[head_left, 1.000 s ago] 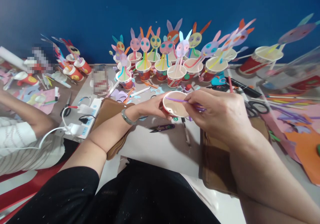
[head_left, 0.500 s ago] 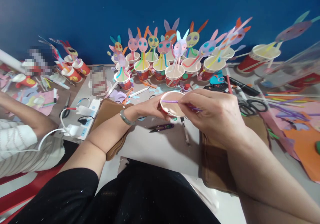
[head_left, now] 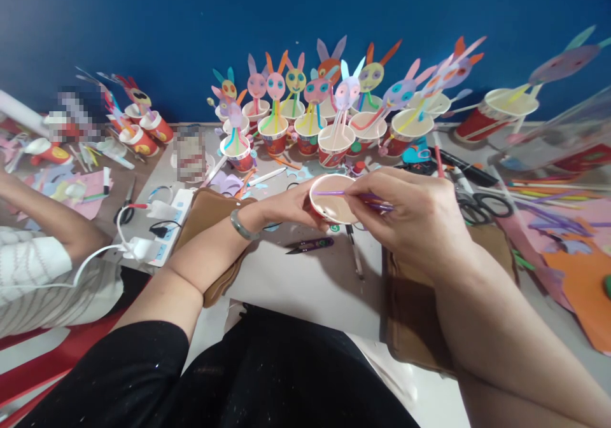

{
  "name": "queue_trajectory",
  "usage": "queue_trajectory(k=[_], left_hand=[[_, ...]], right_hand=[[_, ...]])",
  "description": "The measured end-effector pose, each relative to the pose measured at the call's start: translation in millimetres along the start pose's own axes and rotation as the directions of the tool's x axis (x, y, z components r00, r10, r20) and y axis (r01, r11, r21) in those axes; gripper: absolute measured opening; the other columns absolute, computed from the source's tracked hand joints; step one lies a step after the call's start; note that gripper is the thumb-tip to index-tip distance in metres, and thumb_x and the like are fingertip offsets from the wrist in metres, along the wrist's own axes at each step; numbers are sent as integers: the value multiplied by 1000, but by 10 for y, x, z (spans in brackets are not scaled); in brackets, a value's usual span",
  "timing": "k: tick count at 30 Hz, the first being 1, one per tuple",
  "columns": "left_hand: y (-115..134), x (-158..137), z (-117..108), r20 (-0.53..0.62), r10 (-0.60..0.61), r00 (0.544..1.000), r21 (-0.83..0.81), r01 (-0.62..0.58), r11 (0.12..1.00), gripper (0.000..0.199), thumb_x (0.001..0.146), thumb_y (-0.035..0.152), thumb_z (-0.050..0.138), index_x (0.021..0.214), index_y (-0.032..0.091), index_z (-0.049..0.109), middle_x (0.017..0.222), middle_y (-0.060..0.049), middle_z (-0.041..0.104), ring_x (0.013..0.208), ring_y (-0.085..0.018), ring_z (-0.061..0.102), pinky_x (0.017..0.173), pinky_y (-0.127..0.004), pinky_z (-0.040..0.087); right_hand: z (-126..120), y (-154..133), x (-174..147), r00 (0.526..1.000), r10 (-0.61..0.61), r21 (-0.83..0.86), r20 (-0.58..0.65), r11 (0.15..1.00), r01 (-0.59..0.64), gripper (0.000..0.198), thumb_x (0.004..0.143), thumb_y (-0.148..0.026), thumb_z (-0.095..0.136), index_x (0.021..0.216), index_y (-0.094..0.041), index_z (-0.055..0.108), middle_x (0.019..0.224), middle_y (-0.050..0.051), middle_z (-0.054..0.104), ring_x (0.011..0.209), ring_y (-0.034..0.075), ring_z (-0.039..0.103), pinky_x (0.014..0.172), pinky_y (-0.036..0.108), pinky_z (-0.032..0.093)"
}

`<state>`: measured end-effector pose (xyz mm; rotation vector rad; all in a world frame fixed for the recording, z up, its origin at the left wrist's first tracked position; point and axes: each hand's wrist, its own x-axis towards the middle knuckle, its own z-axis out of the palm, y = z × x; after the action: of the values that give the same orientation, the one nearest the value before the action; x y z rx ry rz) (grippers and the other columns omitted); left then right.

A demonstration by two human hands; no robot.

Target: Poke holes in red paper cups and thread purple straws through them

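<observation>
My left hand (head_left: pixel 292 205) is wrapped round the side of a paper cup (head_left: pixel 337 210) with a pale inside, its mouth tilted toward me. Pinched in my right hand (head_left: pixel 408 208) is a thin purple straw (head_left: pixel 330 193), lying across the mouth of the cup. More purple lengths stick out behind the right fingers. Just below the cup, small thread snips (head_left: pixel 310 245) and a slim pen-like tool (head_left: pixel 355 253) lie on the table. My fingers hide part of the cup's outer wall.
Behind my hands stand several red paper cups (head_left: pixel 335 154) with rabbit-faced paper figures on straws. Brown pads (head_left: pixel 415 326) lie under my forearms. Scissors (head_left: pixel 494 203) and coloured straws are on the right. A power strip (head_left: pixel 174 224) and a co-worker's arm (head_left: pixel 57 218) are on the left.
The view has shifted slightly, so everything sits a little further right. Both hands keep their grip, and the purple straw stays across the cup's mouth.
</observation>
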<state>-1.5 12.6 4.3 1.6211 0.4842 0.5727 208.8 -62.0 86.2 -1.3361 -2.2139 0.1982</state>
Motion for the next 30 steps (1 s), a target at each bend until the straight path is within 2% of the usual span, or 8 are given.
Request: queue_trajectory(k=[5, 7, 10, 13, 17, 21, 27, 30], left_hand=[[-11, 11, 60, -126, -27, 992, 12, 29, 1000, 101, 59, 44, 97, 145, 14, 54, 143, -21, 63, 137, -36, 59, 115, -49, 48], [-33, 30, 71, -181, 18, 983, 74, -5, 997, 100, 58, 45, 97, 143, 15, 55, 146, -21, 61, 140, -35, 57, 119, -49, 45], [-69, 53, 82, -244, 94, 965, 147, -59, 987, 94, 58, 48, 97, 136, 15, 56, 141, -19, 63, 136, -34, 59, 119, -50, 43], [-77, 55, 111, -302, 90, 949, 162, -42, 986, 89, 57, 53, 97, 126, 16, 56, 131, -15, 66, 130, -34, 61, 115, -52, 44], [-27, 44, 159, -358, -13, 934, 133, 65, 989, 84, 56, 58, 97, 115, 19, 52, 117, -9, 68, 117, -30, 65, 104, -46, 49], [52, 33, 173, -374, -101, 922, 166, 174, 971, 85, 54, 64, 94, 110, 20, 48, 111, -6, 66, 108, -27, 64, 94, -41, 50], [138, 4, 175, -363, -154, 919, 190, 235, 953, 88, 61, 68, 90, 124, 21, 51, 121, -8, 66, 110, -27, 65, 93, -39, 51], [136, -3, 169, -347, -136, 928, 180, 208, 961, 83, 69, 70, 85, 128, 20, 53, 125, -9, 67, 112, -27, 66, 95, -38, 52]], right_hand=[[1, 59, 26, 995, 27, 14, -96, 1000, -26, 18, 96, -25, 56, 86, -26, 71, 88, 7, 77, 81, 25, 73, 73, 38, 54], [18, 81, 44, 990, 49, 19, -130, 999, -47, 16, 94, -24, 57, 84, -27, 71, 88, 6, 77, 81, 26, 74, 73, 38, 54], [69, 128, 73, 980, 85, 32, -178, 996, -80, 14, 91, -25, 59, 84, -26, 71, 86, 6, 78, 79, 26, 74, 72, 39, 55], [130, 198, 105, 973, 120, 82, -198, 991, -106, 11, 88, -27, 63, 84, -25, 73, 83, 5, 78, 74, 26, 74, 69, 39, 55], [202, 309, 142, 980, 166, 161, -110, 976, -147, 12, 86, -31, 67, 86, -24, 76, 84, 6, 79, 74, 26, 75, 69, 39, 57], [271, 425, 170, 986, 157, 179, -57, 973, -145, 15, 85, -35, 70, 89, -23, 77, 86, 7, 80, 75, 26, 76, 71, 38, 58], [239, 461, 231, 992, 127, 137, 18, 982, -128, 7, 84, -27, 69, 82, -24, 74, 84, 9, 79, 75, 27, 75, 67, 39, 56], [170, 427, 256, 989, 138, 164, 46, 976, -144, 6, 84, -23, 69, 79, -25, 72, 82, 11, 78, 72, 27, 73, 64, 39, 54]])
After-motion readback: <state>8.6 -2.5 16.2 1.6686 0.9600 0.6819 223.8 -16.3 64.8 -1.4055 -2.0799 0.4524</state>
